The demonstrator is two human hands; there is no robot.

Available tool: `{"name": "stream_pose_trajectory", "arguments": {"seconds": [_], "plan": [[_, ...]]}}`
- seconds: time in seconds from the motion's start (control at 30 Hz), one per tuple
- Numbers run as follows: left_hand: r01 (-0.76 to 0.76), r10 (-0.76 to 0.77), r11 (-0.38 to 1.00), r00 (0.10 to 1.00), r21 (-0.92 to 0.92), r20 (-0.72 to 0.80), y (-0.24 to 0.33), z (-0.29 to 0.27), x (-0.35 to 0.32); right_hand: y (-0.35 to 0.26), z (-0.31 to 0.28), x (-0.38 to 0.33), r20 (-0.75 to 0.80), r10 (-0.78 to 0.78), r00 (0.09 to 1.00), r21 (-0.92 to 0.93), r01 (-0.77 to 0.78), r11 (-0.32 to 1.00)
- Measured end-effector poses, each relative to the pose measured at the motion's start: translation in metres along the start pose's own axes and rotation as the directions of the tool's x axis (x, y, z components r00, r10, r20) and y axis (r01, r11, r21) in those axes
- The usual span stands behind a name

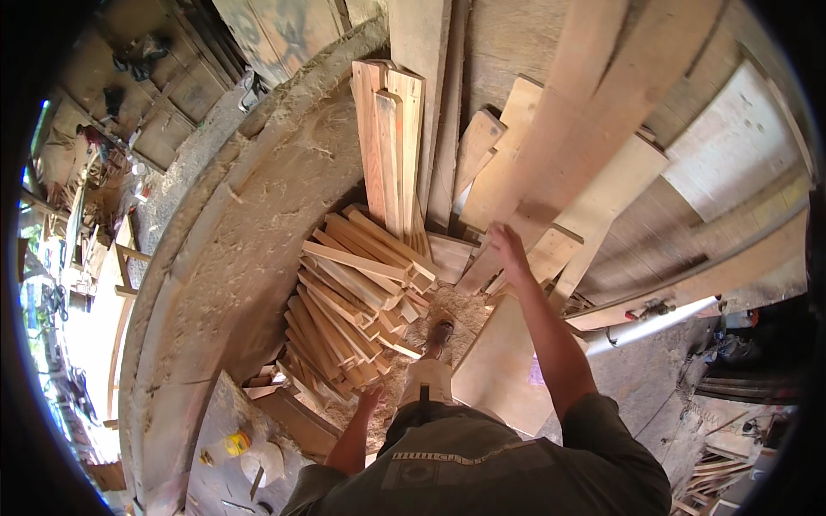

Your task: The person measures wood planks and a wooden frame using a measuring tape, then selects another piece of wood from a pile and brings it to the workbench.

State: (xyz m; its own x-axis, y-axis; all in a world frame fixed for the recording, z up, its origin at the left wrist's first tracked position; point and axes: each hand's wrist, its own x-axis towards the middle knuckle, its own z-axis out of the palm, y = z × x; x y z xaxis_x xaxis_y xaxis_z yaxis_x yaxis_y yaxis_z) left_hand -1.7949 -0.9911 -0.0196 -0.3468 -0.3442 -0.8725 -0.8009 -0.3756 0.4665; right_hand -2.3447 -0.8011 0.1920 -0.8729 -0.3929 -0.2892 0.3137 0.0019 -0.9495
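Note:
My right hand (509,247) is stretched forward with its fingers curled, in front of the lower part of a long wide plank (572,146) that leans against the wall. Whether it touches the plank, or holds anything, I cannot make out. My left hand (368,401) is low beside my leg, at the near end of a pile of cut wood strips (344,310). Its fingers look extended and apart, and nothing shows in them. Several taller strips (389,146) stand upright behind the pile.
A curved, dust-covered ledge (258,163) sweeps round the left. Shorter boards (508,146) lean behind the plank, and a pale panel (503,361) stands beside my right leg. Shavings (460,310) cover the floor near my foot. A yellow tape measure (237,443) lies at lower left; a white tube (650,325) crosses at right.

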Motion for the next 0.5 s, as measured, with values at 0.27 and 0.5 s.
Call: {"name": "stream_pose_trajectory", "arguments": {"seconds": [0.27,0.5], "plan": [[0.020,-0.020,0.999,1.000,0.045,-0.003,0.082,-0.050,0.024,-0.014,0.020,0.269,-0.565,0.115,0.817,0.101,-0.070,0.992],[0.108,-0.108,0.993,0.994,-0.054,0.014,0.108,-0.045,0.050,-0.002,0.026,0.223,-0.141,-0.080,0.987,0.264,0.115,0.958]]}}
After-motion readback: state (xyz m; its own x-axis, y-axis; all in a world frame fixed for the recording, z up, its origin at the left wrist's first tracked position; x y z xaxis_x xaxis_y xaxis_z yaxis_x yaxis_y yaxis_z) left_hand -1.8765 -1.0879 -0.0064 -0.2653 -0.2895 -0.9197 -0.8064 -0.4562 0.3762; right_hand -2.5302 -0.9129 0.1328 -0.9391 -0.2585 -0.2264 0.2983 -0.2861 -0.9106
